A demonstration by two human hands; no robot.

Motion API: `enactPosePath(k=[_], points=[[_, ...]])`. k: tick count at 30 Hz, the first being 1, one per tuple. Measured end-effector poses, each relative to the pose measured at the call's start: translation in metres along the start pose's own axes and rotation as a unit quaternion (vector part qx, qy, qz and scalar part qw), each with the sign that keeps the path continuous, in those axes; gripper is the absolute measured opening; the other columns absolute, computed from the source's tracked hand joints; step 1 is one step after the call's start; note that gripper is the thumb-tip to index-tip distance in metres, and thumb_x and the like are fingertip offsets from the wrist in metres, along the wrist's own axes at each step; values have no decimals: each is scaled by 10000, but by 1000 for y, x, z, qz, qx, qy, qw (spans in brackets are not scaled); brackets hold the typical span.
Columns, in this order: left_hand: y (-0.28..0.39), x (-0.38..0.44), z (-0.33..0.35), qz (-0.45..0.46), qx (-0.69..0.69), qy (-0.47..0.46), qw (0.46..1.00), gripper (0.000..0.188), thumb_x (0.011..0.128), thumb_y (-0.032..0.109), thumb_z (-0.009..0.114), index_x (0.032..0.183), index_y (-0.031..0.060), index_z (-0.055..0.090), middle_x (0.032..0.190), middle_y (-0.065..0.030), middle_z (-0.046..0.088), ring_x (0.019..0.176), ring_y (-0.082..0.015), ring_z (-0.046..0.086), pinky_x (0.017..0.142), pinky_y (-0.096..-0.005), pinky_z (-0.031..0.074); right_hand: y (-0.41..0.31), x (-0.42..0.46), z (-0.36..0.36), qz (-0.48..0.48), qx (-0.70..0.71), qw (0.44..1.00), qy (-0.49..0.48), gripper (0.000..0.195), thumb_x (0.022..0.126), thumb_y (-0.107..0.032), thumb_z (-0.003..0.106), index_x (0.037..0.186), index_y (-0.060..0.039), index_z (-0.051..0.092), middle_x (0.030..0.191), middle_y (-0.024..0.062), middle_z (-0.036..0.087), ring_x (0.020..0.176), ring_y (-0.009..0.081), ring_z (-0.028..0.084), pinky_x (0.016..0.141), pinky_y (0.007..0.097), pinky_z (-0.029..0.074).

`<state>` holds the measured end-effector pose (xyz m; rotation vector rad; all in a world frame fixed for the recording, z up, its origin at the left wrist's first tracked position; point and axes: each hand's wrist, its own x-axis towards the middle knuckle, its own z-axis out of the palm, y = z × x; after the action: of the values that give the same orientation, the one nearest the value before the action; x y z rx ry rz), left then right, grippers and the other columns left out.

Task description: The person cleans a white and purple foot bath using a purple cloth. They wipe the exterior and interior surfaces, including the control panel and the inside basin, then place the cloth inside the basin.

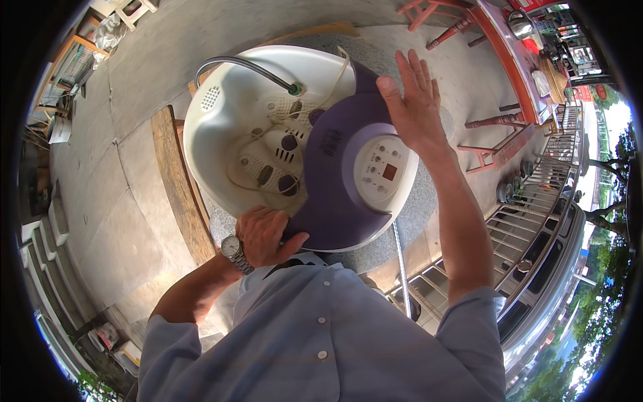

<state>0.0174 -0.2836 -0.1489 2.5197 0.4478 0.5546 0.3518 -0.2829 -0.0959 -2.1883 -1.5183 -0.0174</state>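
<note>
In front of me stands a white foot-spa basin (231,70) with a purple cover (326,151) along its right side. A round control panel (371,173) with several buttons and a small dark red window sits in that cover. My left hand (263,236), wearing a metal watch (233,248), grips the near rim. My right hand (414,100) is spread flat at the far right edge of the cover; whether it touches cannot be told. A grey hose (246,65) curves over the rim into the basin. A thin cream cord (236,176) lies loosely inside.
Under the basin is a speckled grey stone top (427,186). A wooden bench (176,181) stands at left. A braided hose (400,266) runs down toward a metal railing (502,246). At upper right are a red wooden table (502,60) and a small bench (507,148).
</note>
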Motion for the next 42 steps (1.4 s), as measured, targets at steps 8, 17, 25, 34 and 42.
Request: enactPosePath(k=[8,17,25,34,42], points=[[1,-3,0,-32,-13,-19,999,405,832,391,730,728,67,510,611,-117,531,551,-337,540,531,-435,421,-2,-7,36,20,-33,993,-108,823,981,-663,382,1512,-34,375,1599,214,280,1488,404,233,1204,518,200],[7,-6,-5,-54,17,-54,997,421,908,439,652,777,68,501,641,-112,591,633,-346,632,598,-461,483,-31,5,46,-54,-102,987,-116,812,983,-668,369,1543,-83,310,1585,206,288,1483,375,240,1193,546,202],[-5,44,7,-303,-267,-2,915,587,972,541,550,1118,-27,561,922,-193,700,894,-339,689,788,-407,521,-17,-10,17,88,262,961,30,714,1015,-483,475,1500,24,339,1553,264,334,1447,424,312,1183,499,262],[-42,163,30,-316,-501,-18,805,446,984,318,638,1308,16,583,1110,-44,678,992,-110,621,890,-290,508,1,-135,23,185,166,967,58,685,1006,-344,531,1482,98,314,1553,345,255,1456,491,234,1193,533,203],[-44,172,17,-299,-520,-69,797,373,965,207,651,1294,41,597,1099,-61,688,969,-125,642,893,-293,514,2,-131,17,166,162,971,57,624,991,-257,538,1453,117,347,1519,360,305,1432,510,272,1185,541,206]])
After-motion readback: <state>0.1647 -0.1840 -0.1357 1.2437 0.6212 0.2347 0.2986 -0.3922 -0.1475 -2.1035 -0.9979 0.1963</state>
